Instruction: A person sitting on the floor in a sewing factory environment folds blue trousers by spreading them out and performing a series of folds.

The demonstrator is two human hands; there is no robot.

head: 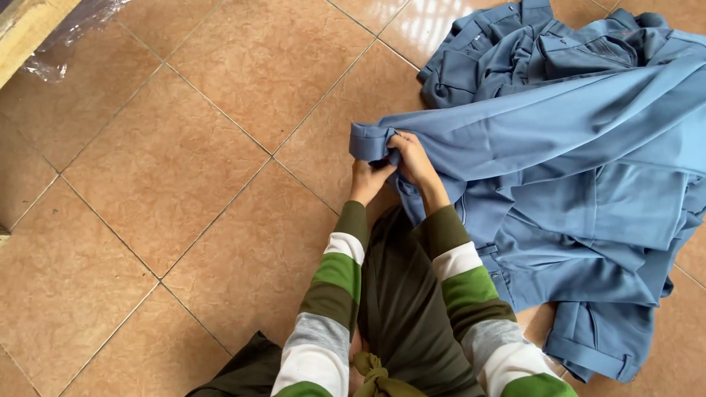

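My left hand (369, 179) and my right hand (414, 158) both grip the cuff end of a blue trouser leg (371, 141), close together near the middle of the view. The leg stretches away to the right into a heap of blue garments (581, 184) lying on the tiled floor. My arms wear green, white and grey striped sleeves. The cuff is folded over at its tip, just left of my fingers.
Orange-brown floor tiles (184, 169) fill the left half. A wooden board with clear plastic wrap (44, 29) sits in the top left corner. More blue clothing (515, 44) is bunched at the top right. My dark green trousers (401, 309) are below.
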